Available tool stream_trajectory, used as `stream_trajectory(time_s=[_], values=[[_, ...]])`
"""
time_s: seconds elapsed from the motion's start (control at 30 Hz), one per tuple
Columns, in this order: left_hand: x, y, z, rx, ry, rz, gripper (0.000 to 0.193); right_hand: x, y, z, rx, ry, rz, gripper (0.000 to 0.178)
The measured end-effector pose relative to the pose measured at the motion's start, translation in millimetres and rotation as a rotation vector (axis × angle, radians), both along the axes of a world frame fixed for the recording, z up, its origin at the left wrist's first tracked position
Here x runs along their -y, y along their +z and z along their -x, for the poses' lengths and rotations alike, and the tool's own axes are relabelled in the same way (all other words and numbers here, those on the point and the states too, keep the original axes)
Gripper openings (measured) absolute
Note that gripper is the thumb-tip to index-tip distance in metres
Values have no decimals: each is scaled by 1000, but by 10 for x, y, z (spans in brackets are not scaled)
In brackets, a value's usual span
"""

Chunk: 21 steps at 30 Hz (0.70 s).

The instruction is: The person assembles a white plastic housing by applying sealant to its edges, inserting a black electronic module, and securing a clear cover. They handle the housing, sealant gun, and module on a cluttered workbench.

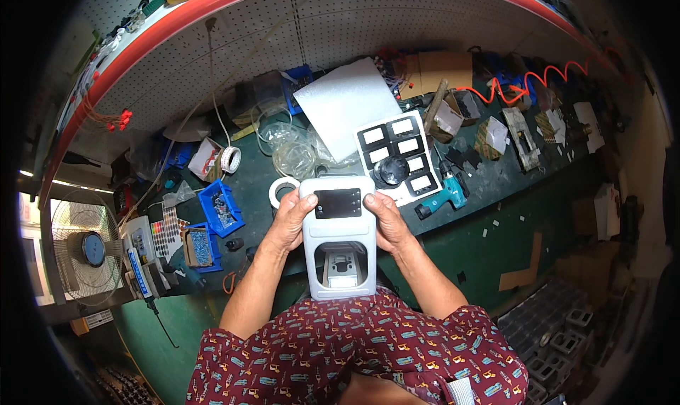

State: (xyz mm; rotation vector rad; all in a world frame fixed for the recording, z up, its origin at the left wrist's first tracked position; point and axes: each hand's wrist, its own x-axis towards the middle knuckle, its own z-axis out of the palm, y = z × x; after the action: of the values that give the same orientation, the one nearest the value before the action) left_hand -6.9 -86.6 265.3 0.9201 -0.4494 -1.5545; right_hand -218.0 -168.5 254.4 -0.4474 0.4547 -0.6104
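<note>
Between my two hands is a light grey plastic appliance housing (340, 231), held upright in front of my body. Its upper part carries a dark glossy display panel (337, 203); below that is a large rounded opening with a grey inner part visible. My left hand (289, 217) grips its left edge, thumb on the front beside the panel. On the opposite edge my right hand (388, 221) does the same. The fingers behind the housing are hidden. Just beyond my left hand lies a roll of white tape (284, 190). A sheet of black-framed panels (407, 146) lies beyond my right hand, with a black round knob-like part (392, 170) on it.
A teal cordless drill (445, 196) rests at the bench edge on the right. Blue bins (220, 208) of small parts stand at left, near a fan (88, 248). A white foam sheet (347, 104) and clear plastic bags (294, 150) lie farther back. Grey housings (563, 345) sit at lower right.
</note>
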Motion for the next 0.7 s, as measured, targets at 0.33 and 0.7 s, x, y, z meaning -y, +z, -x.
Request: stream_trajectory(time_s=[0.33, 0.7], values=[[11, -52, 7, 14, 27, 27, 55, -101, -110, 154, -89, 252, 205, 59], [24, -62, 11, 17, 18, 39, 53, -171, -680, 20, 250, 419, -377, 51]])
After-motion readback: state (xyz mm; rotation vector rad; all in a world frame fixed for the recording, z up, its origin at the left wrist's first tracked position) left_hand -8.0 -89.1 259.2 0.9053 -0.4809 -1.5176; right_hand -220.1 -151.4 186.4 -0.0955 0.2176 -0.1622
